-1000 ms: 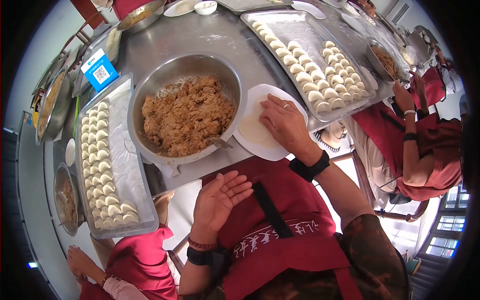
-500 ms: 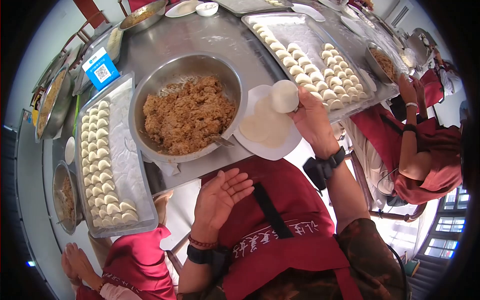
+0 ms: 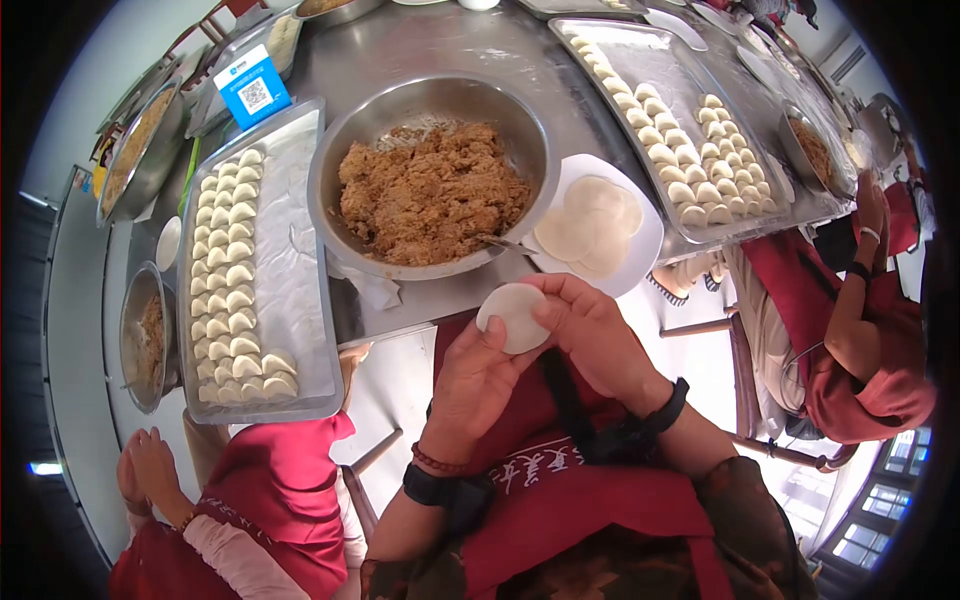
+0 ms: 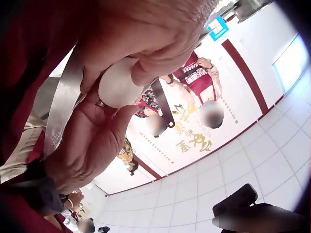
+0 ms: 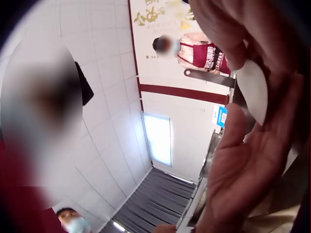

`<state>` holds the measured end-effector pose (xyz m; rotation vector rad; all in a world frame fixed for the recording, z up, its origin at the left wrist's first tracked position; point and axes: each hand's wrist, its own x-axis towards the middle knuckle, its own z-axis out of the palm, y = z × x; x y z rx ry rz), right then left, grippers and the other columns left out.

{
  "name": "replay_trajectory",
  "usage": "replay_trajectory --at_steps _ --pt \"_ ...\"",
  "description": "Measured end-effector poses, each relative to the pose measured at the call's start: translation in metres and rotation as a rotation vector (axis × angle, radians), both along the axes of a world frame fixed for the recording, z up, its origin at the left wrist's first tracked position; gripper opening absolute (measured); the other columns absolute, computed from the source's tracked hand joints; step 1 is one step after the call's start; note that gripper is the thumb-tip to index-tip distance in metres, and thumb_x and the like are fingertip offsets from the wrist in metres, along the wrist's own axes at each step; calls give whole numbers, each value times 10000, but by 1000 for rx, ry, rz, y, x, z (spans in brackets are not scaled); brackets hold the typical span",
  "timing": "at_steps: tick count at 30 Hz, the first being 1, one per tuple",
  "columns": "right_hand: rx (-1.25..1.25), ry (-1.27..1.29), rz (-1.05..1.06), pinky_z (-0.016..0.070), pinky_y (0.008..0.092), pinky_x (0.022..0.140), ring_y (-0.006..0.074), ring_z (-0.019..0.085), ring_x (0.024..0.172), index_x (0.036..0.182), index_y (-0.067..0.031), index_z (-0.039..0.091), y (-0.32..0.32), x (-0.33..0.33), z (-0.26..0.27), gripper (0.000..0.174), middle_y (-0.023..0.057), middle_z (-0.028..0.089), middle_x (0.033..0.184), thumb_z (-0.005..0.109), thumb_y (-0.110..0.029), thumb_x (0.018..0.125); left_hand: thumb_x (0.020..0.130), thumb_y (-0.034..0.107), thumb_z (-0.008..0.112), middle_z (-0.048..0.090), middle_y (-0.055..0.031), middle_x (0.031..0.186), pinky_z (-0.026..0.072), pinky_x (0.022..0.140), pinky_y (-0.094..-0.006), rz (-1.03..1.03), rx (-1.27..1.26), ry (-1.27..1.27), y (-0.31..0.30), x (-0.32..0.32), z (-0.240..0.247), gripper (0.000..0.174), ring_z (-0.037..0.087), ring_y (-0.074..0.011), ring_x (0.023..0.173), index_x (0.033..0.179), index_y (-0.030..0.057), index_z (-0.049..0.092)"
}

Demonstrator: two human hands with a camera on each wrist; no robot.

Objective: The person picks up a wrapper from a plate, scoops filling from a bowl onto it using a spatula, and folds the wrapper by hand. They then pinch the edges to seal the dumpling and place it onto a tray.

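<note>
Both hands hold one round white dumpling wrapper (image 3: pixel 513 318) in front of the red apron. The left hand (image 3: pixel 470 378) grips its lower left edge, thumb on its face. On the other side the right hand (image 3: pixel 597 338) pinches the right edge between thumb and fingers. In the left wrist view the wrapper (image 4: pixel 119 85) lies between the two thumbs; in the right wrist view it shows nearly edge-on. Just beyond the hands, a white plate (image 3: pixel 640 255) bears several overlapping wrappers (image 3: pixel 588 225). A steel bowl (image 3: pixel 335 215) of brown filling (image 3: pixel 430 195) stands beside it, a utensil handle (image 3: pixel 510 245) at its rim.
A tray (image 3: pixel 300 340) with rows of folded dumplings (image 3: pixel 228 270) stands left of the bowl, another tray (image 3: pixel 640 60) at the right. A blue QR-code sign (image 3: pixel 252 88) rises behind the left tray. Other people in red aprons sit at both sides.
The right hand picked a wrapper off the plate and brought it down to the left hand, which now grips it too. The head view has shifted slightly.
</note>
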<state>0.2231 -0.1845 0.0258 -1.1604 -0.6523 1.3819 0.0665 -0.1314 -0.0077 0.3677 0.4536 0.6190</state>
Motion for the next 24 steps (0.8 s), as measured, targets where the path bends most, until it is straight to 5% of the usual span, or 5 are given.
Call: replay_trajectory --at_steps 5,8,14,21,24 --pt "-65 -414 -14 510 291 891 175 648 1032 1228 -56 622 1 -3 8 327 81 682 1155 684 -131 917 1018 192 533 541 -154 1367 411 1126 -505 61 -18 30 2 -19 5 436 515 -298 1294 1390 -15 440" --pt "273 -1039 -279 512 334 890 251 647 1031 1174 -93 666 13 10 10 361 102 683 1154 765 -133 829 1016 173 529 545 -170 1368 460 1086 -505 105 -36 36 5 -33 12 430 520 -346 1292 1387 -26 441" --pt "442 -1209 -272 495 389 898 291 620 1059 1049 -86 704 44 15 20 310 111 696 1115 806 -139 761 1002 187 561 580 -196 1309 524 1018 -507 117 -217 -382 9 -50 11 408 567 -415 1222 1331 -44 490" --pt "593 -1441 -46 503 369 841 244 638 1003 967 -104 741 64 23 33 184 69 727 932 771 -158 794 1003 190 559 620 -209 1235 499 1036 -531 185 -109 -131 13 -51 13 365 580 -415 1203 1274 -52 526" --pt "536 -1336 -82 514 344 821 204 657 939 940 -86 750 61 30 41 120 66 729 937 740 -153 841 1000 191 564 628 -210 1222 476 1060 -538 216 -53 -41 17 -52 16 356 581 -407 1207 1252 -58 538"
